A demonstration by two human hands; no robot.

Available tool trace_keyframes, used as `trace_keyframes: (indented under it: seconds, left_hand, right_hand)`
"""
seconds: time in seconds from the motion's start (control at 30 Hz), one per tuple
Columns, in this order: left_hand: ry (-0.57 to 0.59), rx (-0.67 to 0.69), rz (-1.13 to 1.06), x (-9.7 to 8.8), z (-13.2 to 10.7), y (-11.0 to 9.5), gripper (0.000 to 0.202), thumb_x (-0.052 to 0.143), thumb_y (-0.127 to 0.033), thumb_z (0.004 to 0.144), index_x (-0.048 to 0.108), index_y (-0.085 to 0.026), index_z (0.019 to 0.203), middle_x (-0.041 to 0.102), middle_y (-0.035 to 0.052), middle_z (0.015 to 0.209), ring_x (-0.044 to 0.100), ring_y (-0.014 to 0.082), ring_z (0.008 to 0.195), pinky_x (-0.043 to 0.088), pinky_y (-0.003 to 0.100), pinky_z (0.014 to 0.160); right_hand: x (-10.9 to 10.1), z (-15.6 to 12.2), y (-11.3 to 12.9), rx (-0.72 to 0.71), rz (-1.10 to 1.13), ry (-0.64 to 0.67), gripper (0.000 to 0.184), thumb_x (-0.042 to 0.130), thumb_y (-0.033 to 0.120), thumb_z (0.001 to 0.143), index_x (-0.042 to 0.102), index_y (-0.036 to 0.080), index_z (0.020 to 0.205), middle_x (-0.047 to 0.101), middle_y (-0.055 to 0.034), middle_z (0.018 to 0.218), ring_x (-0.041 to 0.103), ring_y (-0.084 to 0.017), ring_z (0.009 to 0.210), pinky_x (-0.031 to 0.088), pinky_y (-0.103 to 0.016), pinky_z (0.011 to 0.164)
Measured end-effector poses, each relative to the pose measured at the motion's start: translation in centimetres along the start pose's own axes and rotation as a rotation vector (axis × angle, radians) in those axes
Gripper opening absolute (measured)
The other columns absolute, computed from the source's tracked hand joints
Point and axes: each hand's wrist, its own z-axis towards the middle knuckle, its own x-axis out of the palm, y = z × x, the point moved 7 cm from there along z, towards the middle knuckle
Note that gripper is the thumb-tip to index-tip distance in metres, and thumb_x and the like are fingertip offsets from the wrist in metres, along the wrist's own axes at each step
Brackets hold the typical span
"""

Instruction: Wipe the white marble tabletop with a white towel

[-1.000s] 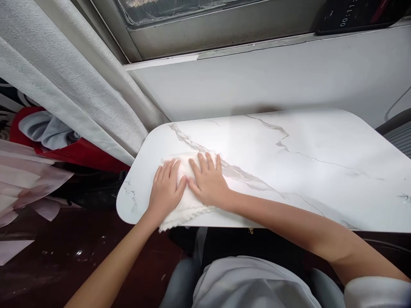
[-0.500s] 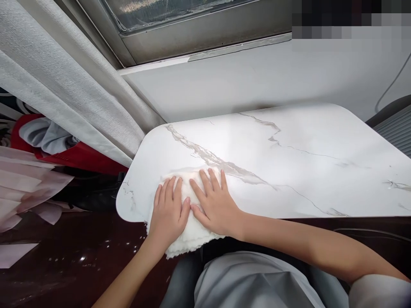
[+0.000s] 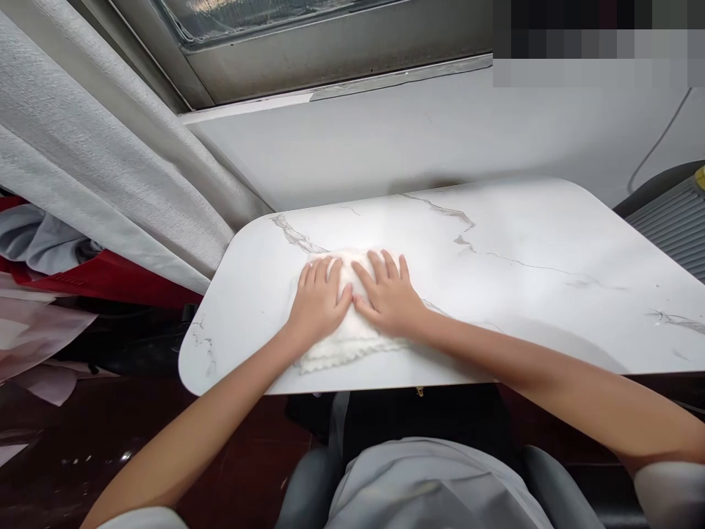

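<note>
A fluffy white cloth (image 3: 352,345) lies spread on the white marble-patterned table (image 3: 540,308), all of it now within the near edge. On its left half rests my left hand (image 3: 319,297), palm down with the fingers stretched out. My right hand (image 3: 390,294) presses flat on the right half, fingers spread. The two thumbs almost meet over the middle of the cloth. Neither hand grips the fabric; both lie on top of it, hiding part of it.
A pale curtain (image 3: 126,139) hangs along the table's left side, with a red bag of clothes (image 3: 126,279) beyond it. Behind the table are a white wall panel (image 3: 352,139) and a window frame (image 3: 308,51). A grey ribbed object (image 3: 675,228) stands at the right.
Both hands have pushed the cloth forward and a little right, away from the near edge it was hanging over. The camera view has shifted slightly.
</note>
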Motion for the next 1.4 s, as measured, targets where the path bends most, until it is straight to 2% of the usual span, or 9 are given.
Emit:
trace_keyframes:
  seconds: [0.1,0.3,0.4,0.53,0.67,0.8,0.97,1.3,1.4]
  left_hand:
    - [0.001,-0.016,-0.005,0.5,4.3,2.0,0.052,0.034,-0.035,0.098,0.048,-0.009,0.140,0.052,0.0205,0.145,0.044,0.0334,0.139,0.027,0.052,0.120]
    - [-0.040,-0.042,-0.073,1.3,11.5,4.9,0.044,0.039,-0.030,0.096,0.055,-0.012,0.133,0.061,0.0162,0.135,0.051,0.0294,0.130,0.031,0.046,0.117]
    - [-0.049,-0.073,-0.065,1.7,14.0,5.2,0.045,0.041,-0.028,0.097,0.055,-0.009,0.135,0.060,0.0167,0.137,0.051,0.0289,0.131,0.029,0.043,0.118]
    - [-0.032,-0.112,-0.017,2.3,16.0,4.3,0.045,0.040,-0.029,0.099,0.054,-0.008,0.137,0.058,0.0176,0.140,0.050,0.0294,0.133,0.028,0.042,0.118]
    - [-0.035,-0.149,0.025,2.9,17.4,2.4,0.044,0.038,-0.029,0.100,0.053,-0.010,0.137,0.058,0.0154,0.141,0.048,0.0289,0.135,0.025,0.042,0.119]
    - [-0.026,-0.113,0.008,3.2,18.9,0.3,0.046,0.037,-0.030,0.100,0.052,-0.010,0.138,0.059,0.0153,0.140,0.048,0.0278,0.134,0.025,0.040,0.119]
    - [0.017,-0.096,0.013,3.3,20.1,-0.6,0.043,0.038,-0.033,0.099,0.057,-0.012,0.132,0.066,0.0159,0.128,0.055,0.0285,0.126,0.034,0.039,0.111]
    - [-0.022,-0.088,0.027,3.7,18.0,-2.7,0.048,0.033,-0.032,0.101,0.051,-0.009,0.140,0.058,0.0170,0.141,0.046,0.0280,0.137,0.024,0.043,0.120]
    - [0.011,-0.106,0.024,3.6,16.7,-3.7,0.050,0.031,-0.035,0.101,0.048,-0.012,0.143,0.053,0.0172,0.146,0.042,0.0295,0.140,0.023,0.050,0.120]
  right_hand:
    - [-0.1,4.4,-1.3,0.008,-0.008,-0.020,0.062,0.036,0.043,0.100,0.036,0.017,0.156,0.029,-0.0183,0.163,0.021,-0.039,0.149,0.014,-0.063,0.119]
    - [0.1,11.5,-3.8,0.042,-0.007,-0.009,0.063,0.031,0.044,0.102,0.031,0.016,0.158,0.025,-0.0184,0.164,0.018,-0.039,0.151,0.011,-0.063,0.118]
    - [0.1,13.7,-5.2,0.059,-0.007,0.006,0.062,0.028,0.044,0.102,0.029,0.017,0.158,0.023,-0.0178,0.165,0.016,-0.039,0.151,0.008,-0.065,0.118]
    - [-0.3,15.4,-7.4,0.064,-0.005,0.014,0.062,0.028,0.044,0.102,0.030,0.019,0.158,0.023,-0.0158,0.165,0.016,-0.038,0.151,0.009,-0.065,0.118]
    - [-1.1,15.8,-10.0,0.038,-0.039,-0.001,0.062,0.028,0.045,0.100,0.032,0.021,0.157,0.027,-0.0139,0.164,0.022,-0.038,0.149,0.011,-0.066,0.118]
    - [-1.9,15.2,-12.4,0.066,-0.072,-0.029,0.061,0.025,0.047,0.100,0.034,0.024,0.155,0.031,-0.0118,0.163,0.026,-0.036,0.147,0.017,-0.066,0.116]
    - [-2.4,14.2,-13.1,0.117,-0.079,-0.072,0.060,0.024,0.042,0.100,0.034,0.021,0.155,0.031,-0.0127,0.162,0.026,-0.036,0.147,0.018,-0.066,0.116]
    - [-2.5,11.5,-13.4,0.140,-0.078,-0.074,0.059,0.023,0.041,0.101,0.034,0.022,0.156,0.027,-0.0111,0.165,0.022,-0.035,0.150,0.016,-0.064,0.118]
    - [-2.5,9.9,-13.4,0.125,-0.088,-0.062,0.059,0.021,0.041,0.101,0.033,0.022,0.156,0.026,-0.0116,0.165,0.021,-0.035,0.151,0.015,-0.064,0.118]
